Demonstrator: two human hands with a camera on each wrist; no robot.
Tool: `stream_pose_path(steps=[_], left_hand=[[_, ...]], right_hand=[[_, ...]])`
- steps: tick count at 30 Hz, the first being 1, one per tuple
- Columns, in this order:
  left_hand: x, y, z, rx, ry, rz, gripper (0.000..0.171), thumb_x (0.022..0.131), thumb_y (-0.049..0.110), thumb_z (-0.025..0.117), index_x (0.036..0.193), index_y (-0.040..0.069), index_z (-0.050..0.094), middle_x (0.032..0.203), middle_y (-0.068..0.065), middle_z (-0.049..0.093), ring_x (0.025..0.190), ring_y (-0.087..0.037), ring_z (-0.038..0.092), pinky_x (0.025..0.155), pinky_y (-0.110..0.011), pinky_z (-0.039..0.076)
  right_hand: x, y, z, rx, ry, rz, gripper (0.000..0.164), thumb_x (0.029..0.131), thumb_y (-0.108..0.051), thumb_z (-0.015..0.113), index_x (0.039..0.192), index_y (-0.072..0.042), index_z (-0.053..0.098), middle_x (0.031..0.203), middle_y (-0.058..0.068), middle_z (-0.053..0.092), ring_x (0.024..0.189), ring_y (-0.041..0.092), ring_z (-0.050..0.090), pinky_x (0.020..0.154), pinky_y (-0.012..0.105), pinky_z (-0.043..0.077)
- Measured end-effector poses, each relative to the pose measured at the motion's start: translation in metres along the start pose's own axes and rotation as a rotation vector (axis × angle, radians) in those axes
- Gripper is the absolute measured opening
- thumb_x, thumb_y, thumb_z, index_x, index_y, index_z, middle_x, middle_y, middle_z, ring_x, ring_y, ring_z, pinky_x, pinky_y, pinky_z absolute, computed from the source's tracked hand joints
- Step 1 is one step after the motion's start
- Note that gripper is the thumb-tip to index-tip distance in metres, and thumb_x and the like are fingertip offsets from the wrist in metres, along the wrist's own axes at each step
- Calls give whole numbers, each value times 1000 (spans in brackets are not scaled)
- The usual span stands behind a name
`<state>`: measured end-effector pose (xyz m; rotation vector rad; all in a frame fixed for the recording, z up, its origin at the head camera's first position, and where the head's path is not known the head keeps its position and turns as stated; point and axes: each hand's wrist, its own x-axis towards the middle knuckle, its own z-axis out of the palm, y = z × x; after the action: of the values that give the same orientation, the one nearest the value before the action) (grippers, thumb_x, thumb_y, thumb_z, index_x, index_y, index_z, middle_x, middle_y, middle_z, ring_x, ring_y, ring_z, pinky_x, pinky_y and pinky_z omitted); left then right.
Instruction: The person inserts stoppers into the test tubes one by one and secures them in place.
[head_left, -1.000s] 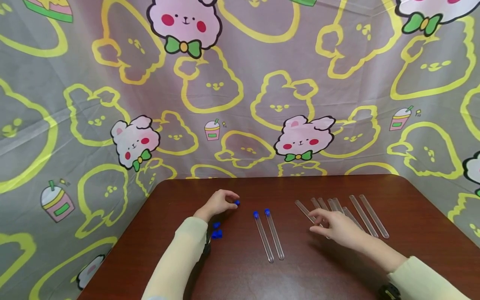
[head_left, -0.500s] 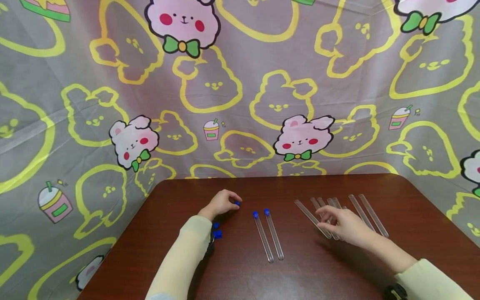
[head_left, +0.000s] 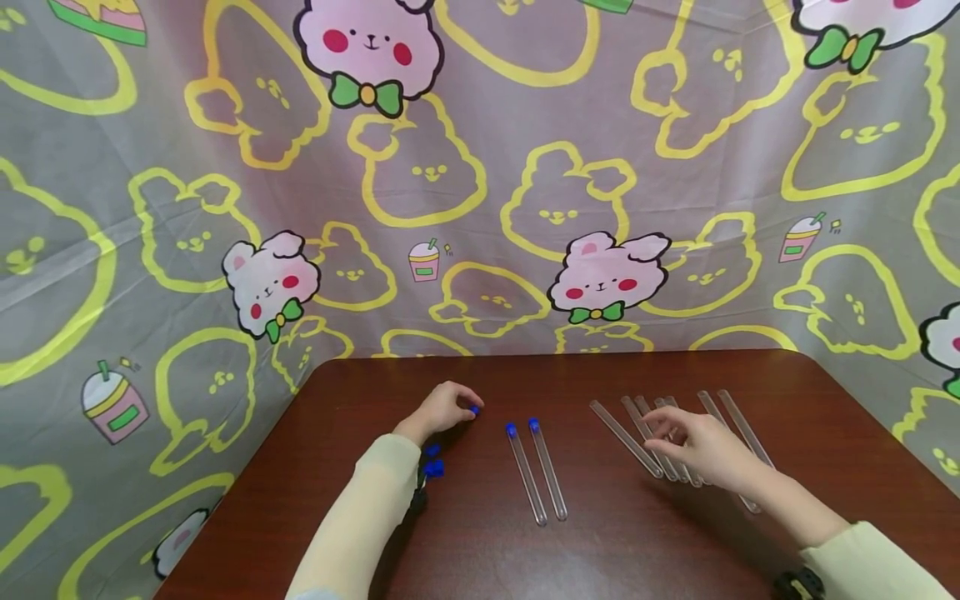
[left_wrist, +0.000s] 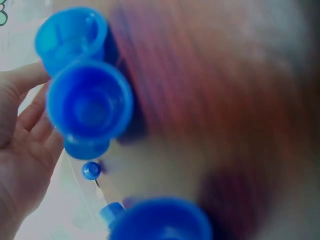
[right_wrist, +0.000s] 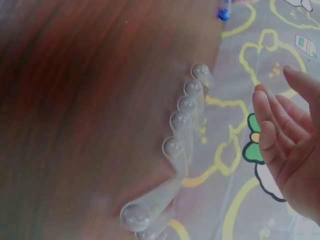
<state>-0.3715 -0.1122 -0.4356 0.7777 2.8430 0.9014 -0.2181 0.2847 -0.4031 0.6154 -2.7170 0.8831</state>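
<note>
At the left, my left hand (head_left: 441, 408) pinches a small blue cap (head_left: 475, 411) between thumb and fingertips, low over the table. Other blue caps (head_left: 434, 469) lie beside that wrist; in the left wrist view a hollow blue cap (left_wrist: 91, 102) looms large in front of the palm. Two clear test tubes (head_left: 528, 479) with blue caps lie side by side mid-table. My right hand (head_left: 701, 442) hovers over a row of several uncapped test tubes (head_left: 626, 439), fingers loosely bent and holding nothing. Rounded tube ends (right_wrist: 173, 146) line up near it in the right wrist view.
A brown wooden table (head_left: 480, 558) carries everything. Behind it hangs a grey cloth (head_left: 480, 183) printed with cartoon rabbits. Two more uncapped tubes (head_left: 746, 425) lie right of the row, partly behind my right hand.
My right hand has shifted right across the row of tubes, which now lie more evenly. One tube at the right has slid toward me. My left hand has stayed nearly still with the cap.
</note>
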Motion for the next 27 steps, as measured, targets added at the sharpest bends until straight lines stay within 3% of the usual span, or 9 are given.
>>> stream_pose_path(steps=[5, 10, 19, 27], left_hand=[[-6, -2, -3, -40, 17, 23, 19, 84, 0, 73, 103, 5, 73, 99, -5, 70, 92, -21, 64, 80, -36, 52], [-11, -3, -8, -82, 80, 47, 24, 84, -1, 73, 108, 3, 71, 97, -5, 69, 90, -21, 63, 81, -36, 52], [-20, 3, -22, -154, 140, 67, 23, 86, 1, 71, 109, 2, 71, 98, -5, 69, 95, -24, 63, 85, -43, 50], [-34, 10, -28, -185, 184, 141, 23, 85, 1, 72, 109, 0, 71, 101, -7, 68, 95, -27, 63, 87, -49, 49]], right_hand=[[1, 0, -3, -10, -13, 27, 35, 86, -20, 76, 114, -5, 64, 84, -11, 63, 66, 2, 54, 53, 24, 44], [2, 2, -4, -13, -21, 31, 35, 85, -19, 76, 114, -4, 64, 83, -10, 62, 66, 2, 54, 53, 24, 44], [7, 5, -5, -25, -28, 16, 32, 85, -17, 76, 112, -5, 64, 83, -10, 61, 66, 2, 54, 53, 24, 43], [9, 12, -6, -79, -40, 25, 31, 84, -16, 76, 111, -4, 65, 85, -8, 63, 68, 5, 54, 55, 25, 45]])
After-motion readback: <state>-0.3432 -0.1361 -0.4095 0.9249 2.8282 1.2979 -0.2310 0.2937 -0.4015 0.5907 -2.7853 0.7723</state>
